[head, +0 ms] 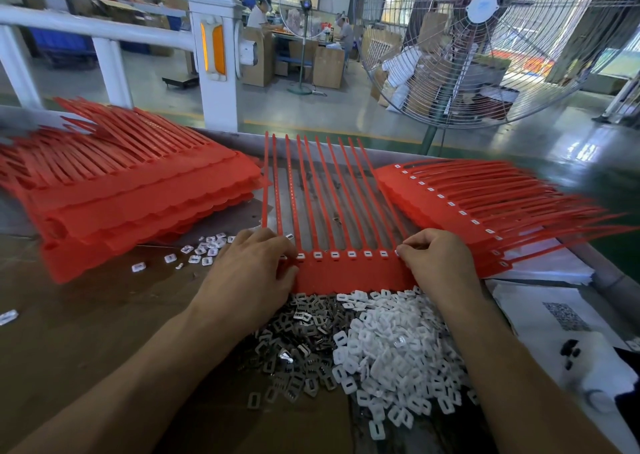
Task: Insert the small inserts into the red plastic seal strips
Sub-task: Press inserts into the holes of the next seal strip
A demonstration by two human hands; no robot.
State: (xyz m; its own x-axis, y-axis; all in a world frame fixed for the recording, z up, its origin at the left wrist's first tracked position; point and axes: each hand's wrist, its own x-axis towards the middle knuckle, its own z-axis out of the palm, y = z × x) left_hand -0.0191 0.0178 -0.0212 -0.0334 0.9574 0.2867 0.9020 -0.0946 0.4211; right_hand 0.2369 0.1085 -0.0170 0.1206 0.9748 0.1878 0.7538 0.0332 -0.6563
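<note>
Big cage fan [485, 37] right – white railing post [216, 58] behind bench, QR-code paper [564, 315] right.

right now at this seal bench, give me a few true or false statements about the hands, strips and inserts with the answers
1. Both hands rest on the middle sheet of red seal strips. True.
2. The left hand holds a screwdriver. False: no tool shows in it.
3. The white inserts lie heaped nearer the person than that sheet. True.
4. The stack on the right has no inserts fitted. False: a row of white inserts shows along it.
5. The right hand is lifted clear of the table. False: its fingertips touch the sheet's right end.
</note>
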